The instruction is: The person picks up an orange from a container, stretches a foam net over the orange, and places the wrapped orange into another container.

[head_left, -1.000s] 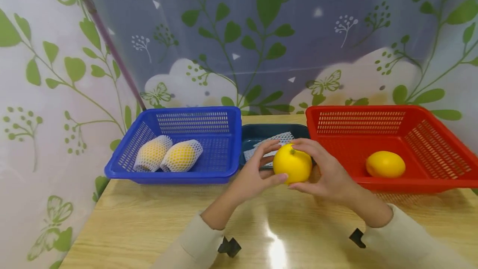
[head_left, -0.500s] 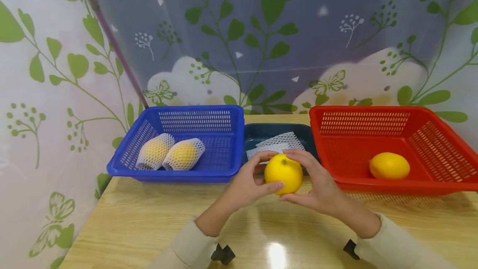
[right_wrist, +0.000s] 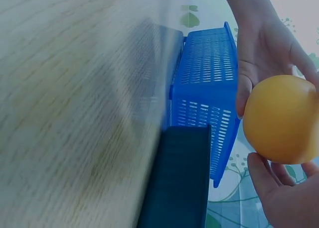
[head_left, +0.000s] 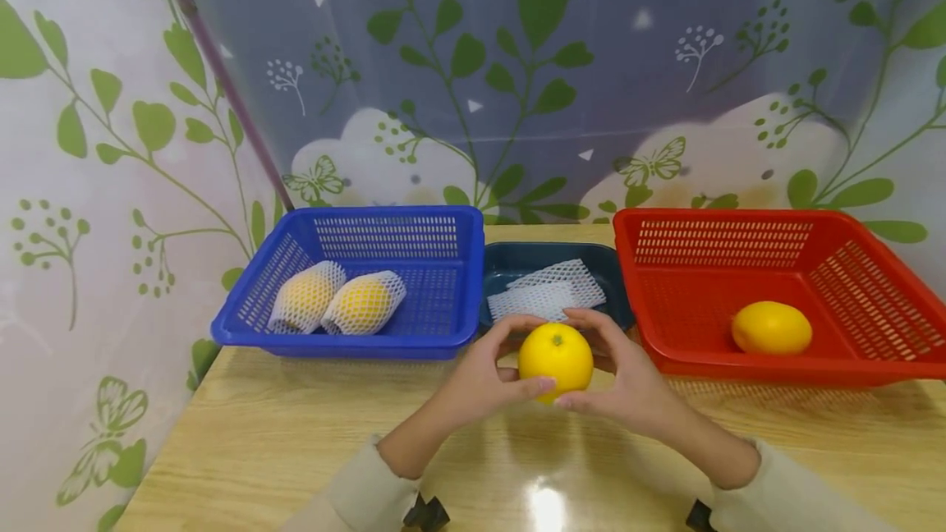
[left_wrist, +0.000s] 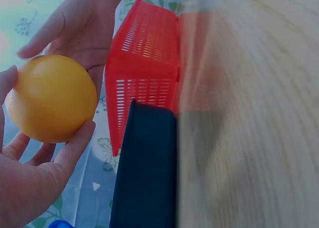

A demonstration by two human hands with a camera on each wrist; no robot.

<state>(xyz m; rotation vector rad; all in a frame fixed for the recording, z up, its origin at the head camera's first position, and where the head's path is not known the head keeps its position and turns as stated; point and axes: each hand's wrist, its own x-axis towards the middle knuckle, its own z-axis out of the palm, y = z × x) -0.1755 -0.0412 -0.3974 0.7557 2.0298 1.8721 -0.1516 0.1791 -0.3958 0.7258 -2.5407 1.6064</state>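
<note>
Between both hands, above the table and in front of the dark tray, is a round yellow citrus fruit with its green stem end up. My left hand holds its left side, thumb across the front and fingers curled behind. From the right, my right hand grips it the same way, thumb low on the front. In the left wrist view the fruit looks more orange, with fingers round it. The right wrist view shows the fruit held between the two hands, clear of the tabletop.
At left, a blue basket holds two yellow fruits in white foam nets. The dark tray at centre back contains white foam net sleeves. A red basket at right has one yellow fruit. All stand on a wooden table.
Both hands have brought the fruit down and slightly left, nearer the body. Its stem end now faces more upward. More of the dark tray and its foam nets shows.
</note>
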